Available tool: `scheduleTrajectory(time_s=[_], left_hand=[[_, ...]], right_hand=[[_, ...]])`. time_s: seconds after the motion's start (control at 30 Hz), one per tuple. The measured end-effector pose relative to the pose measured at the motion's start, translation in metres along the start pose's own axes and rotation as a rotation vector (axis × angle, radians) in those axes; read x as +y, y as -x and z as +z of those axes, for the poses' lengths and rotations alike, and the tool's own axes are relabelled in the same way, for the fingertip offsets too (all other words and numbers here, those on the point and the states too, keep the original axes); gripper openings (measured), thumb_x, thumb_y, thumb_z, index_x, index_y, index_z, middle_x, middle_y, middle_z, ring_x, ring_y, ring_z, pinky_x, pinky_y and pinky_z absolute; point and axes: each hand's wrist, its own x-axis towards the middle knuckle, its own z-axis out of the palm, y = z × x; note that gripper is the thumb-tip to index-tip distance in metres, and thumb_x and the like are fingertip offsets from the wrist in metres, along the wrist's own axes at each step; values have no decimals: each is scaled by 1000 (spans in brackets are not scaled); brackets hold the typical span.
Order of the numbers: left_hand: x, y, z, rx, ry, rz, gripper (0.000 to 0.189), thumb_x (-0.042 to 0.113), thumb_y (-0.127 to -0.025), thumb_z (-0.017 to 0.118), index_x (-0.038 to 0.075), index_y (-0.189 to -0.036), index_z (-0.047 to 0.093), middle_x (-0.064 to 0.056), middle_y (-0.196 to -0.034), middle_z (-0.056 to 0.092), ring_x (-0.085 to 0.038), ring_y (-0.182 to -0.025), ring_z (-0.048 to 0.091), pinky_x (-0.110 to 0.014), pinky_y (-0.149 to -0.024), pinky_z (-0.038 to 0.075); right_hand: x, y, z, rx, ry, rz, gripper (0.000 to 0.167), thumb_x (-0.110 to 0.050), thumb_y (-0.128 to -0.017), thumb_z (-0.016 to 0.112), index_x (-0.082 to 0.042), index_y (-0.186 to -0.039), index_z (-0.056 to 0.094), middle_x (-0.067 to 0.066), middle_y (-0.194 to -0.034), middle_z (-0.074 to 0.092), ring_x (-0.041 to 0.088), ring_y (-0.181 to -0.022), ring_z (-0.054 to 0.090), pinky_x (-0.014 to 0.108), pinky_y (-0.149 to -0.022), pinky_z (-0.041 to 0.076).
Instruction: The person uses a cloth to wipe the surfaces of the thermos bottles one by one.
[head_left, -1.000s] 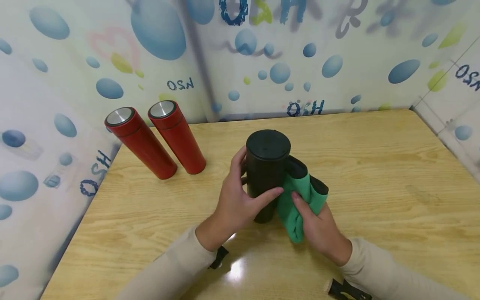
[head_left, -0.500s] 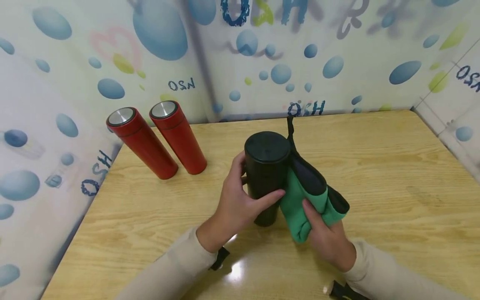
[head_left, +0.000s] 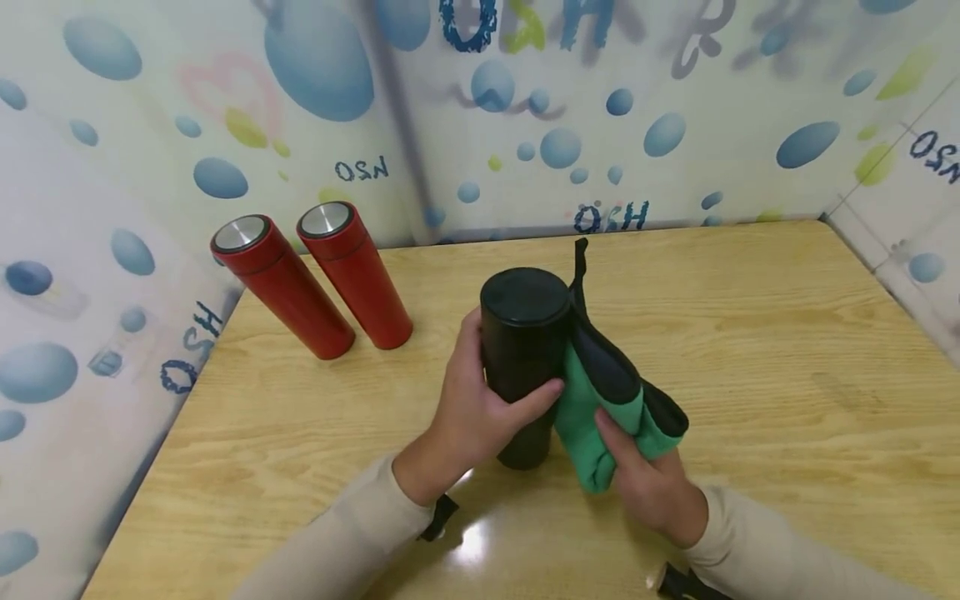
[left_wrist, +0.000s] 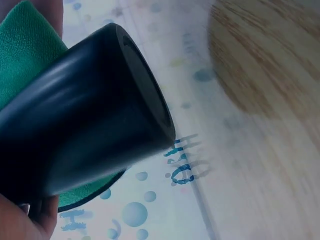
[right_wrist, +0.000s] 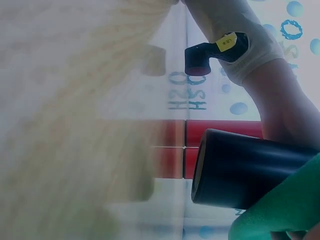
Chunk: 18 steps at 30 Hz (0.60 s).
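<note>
A black cylindrical bottle (head_left: pixel 525 350) is held upright by my left hand (head_left: pixel 476 408), whose fingers wrap its left side with the thumb across the front. Both wrist views show its base raised off the table. Against its right side lies a green cloth (head_left: pixel 585 417) with a black edge and a thin black loop. My right hand (head_left: pixel 652 483) grips that folded cloth, thumb on top, other fingers hidden beneath it. In the left wrist view the cloth (left_wrist: pixel 30 50) touches the far side of the bottle (left_wrist: pixel 85 110).
Two red flasks with silver-topped lids, a left one (head_left: pixel 281 287) and a right one (head_left: pixel 356 275), stand at the table's back left. The wooden table (head_left: pixel 787 375) meets a wall (head_left: pixel 465 125) printed with blue bubbles behind. Black wrist cameras sit on both wrists.
The cloth first swung outward to the right, its black loop coming into view, then came slightly back left. The bottle has shifted a little left and nearer, still in my left hand.
</note>
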Motion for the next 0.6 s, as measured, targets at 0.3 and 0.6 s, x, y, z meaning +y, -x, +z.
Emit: scheduleTrajectory(time_s=[0.3,0.6], left_hand=[[-5,3,0,-7,33,10,92,12,-79,82,17,-149,23,-3,-142,53,-20,-121,56,-44,-101,51],[-3,1,2,-43,44,-25,95,12,-80,83,20,-150,20,0,-145,50,-18,-125,53,-45,-105,48]], right_hand=[[1,2,3,-48,-10,58,61,25,-92,36,-2,-146,45,-3,-138,60,4,-124,58,19,-101,49],[0,2,0,38,7,-23,65,28,-88,38,-7,-143,50,-5,-135,61,0,-118,58,17,-101,48]])
